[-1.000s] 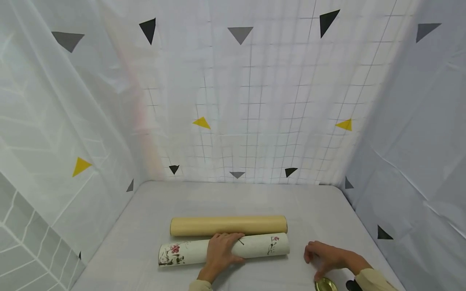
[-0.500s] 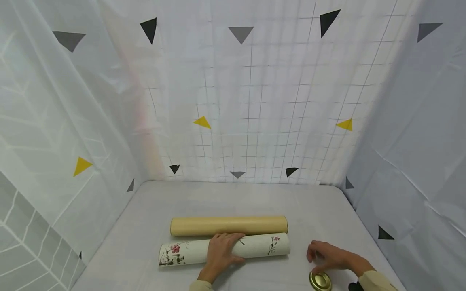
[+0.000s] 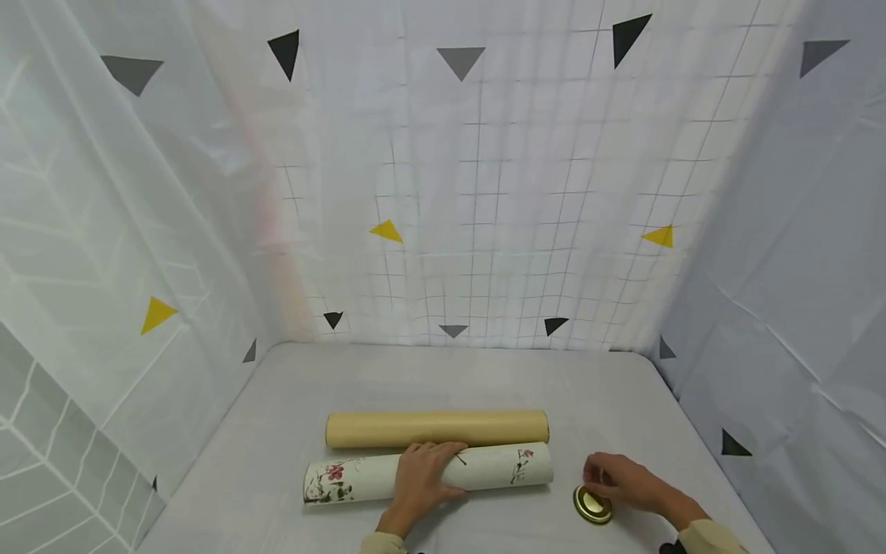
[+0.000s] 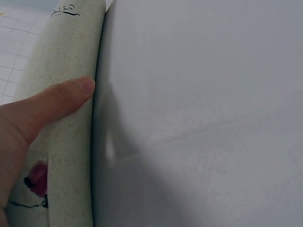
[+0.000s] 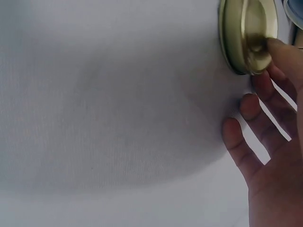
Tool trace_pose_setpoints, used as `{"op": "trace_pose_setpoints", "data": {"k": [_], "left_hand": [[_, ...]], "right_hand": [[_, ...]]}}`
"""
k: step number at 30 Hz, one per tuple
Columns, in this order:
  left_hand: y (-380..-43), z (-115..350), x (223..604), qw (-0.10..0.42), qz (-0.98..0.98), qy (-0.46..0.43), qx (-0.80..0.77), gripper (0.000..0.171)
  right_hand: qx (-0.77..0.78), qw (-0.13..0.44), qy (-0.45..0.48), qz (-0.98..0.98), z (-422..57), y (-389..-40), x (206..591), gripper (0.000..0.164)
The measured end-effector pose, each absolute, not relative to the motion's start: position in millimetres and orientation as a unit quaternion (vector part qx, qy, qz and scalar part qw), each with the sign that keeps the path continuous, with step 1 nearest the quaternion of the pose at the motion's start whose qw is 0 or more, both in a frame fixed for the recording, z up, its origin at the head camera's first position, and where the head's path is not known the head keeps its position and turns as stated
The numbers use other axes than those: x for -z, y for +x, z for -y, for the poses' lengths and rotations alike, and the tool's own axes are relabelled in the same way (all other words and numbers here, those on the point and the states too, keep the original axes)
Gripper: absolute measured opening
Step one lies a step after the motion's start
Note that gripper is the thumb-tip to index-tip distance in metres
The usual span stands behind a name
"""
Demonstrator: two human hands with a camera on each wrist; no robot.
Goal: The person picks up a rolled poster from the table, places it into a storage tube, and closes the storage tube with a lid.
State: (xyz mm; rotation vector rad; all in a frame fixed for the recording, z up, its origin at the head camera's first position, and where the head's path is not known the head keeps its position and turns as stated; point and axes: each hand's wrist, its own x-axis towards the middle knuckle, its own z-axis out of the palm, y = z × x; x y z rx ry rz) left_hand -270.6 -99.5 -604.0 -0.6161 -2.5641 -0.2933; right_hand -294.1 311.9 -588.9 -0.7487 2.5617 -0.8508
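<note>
A white tube (image 3: 498, 467) printed with red blossoms and dark branches lies across the table in the head view. My left hand (image 3: 418, 481) holds it around the middle, fingers over the top and far side. In the left wrist view the left thumb (image 4: 61, 99) reaches across to the near edge of the tube. A round, gold-coloured metal lid (image 3: 592, 506) is at the right, beyond the tube's end. My right hand (image 3: 623, 481) pinches its rim between thumb and forefinger. In the right wrist view the lid (image 5: 248, 28) appears tilted, with the other fingers spread apart.
Directly behind the floral tube lies a plain yellow tube (image 3: 436, 428), nearly parallel and very close. A white cloth covers the table (image 3: 304, 400). White sheets with black, grey and yellow triangles hang at the back and both sides.
The gold lid has moved left and away from the near edge of the table, with my right thumb and forefinger at its rim. My left hand and both tubes have stayed in place.
</note>
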Motion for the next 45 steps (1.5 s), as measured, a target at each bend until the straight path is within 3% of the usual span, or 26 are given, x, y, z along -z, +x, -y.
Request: {"op": "trace_pose_setpoints", "data": {"k": [4, 12, 21, 27, 33, 45], "left_hand": [[-271, 99, 604, 0.244, 0.938, -0.226, 0.103, 0.087], [-270, 99, 600, 0.229, 0.941, -0.224, 0.106, 0.086], [-270, 99, 600, 0.221, 0.945, -0.222, 0.094, 0.085], [-271, 99, 602, 0.233, 0.941, -0.229, 0.094, 0.086], [-274, 99, 604, 0.252, 0.934, -0.234, 0.103, 0.086], [-271, 100, 603, 0.257, 0.932, -0.235, 0.104, 0.087]], "right_hand": [[0.320, 0.174, -0.261, -0.894, -311, -291, 590, 0.024], [0.285, 0.186, -0.292, -0.894, -311, -287, 588, 0.071], [0.259, 0.116, -0.293, -0.913, -309, -288, 592, 0.058], [0.206, 0.065, -0.264, -0.940, -304, -287, 595, 0.064], [0.241, 0.055, -0.258, -0.934, -300, -294, 591, 0.071], [0.263, 0.048, -0.259, -0.928, -285, -300, 589, 0.064]]}}
